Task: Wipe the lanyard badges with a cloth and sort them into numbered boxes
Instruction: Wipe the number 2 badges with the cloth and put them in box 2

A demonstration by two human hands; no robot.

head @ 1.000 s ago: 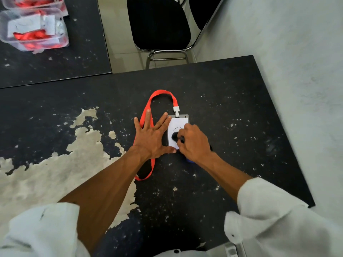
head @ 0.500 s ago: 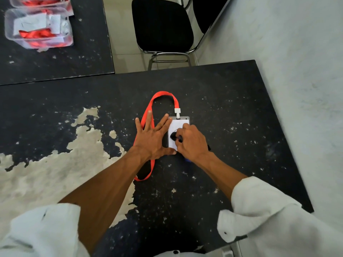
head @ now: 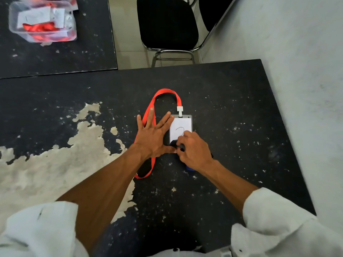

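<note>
A white badge (head: 181,127) with a handwritten number lies flat on the black table (head: 232,112), clipped to a red lanyard (head: 163,93) that loops away and back past my left wrist. My left hand (head: 155,134) lies flat with spread fingers on the lanyard, its index finger and thumb along the badge's left edge. My right hand (head: 193,149) grips a dark cloth (head: 175,143) and presses it on the badge's near end. A blue bit of the cloth (head: 190,168) shows under my right wrist.
Two clear plastic boxes (head: 14,25) holding red lanyards and white badges stand on a second black table at the far left. A black chair (head: 167,21) stands beyond the table. A pale wall runs along the right. The tabletop's left part is worn to bare pale patches (head: 46,160).
My right hand has slid the cloth down toward the badge's near end, uncovering the written number. My left hand stays flat in place.
</note>
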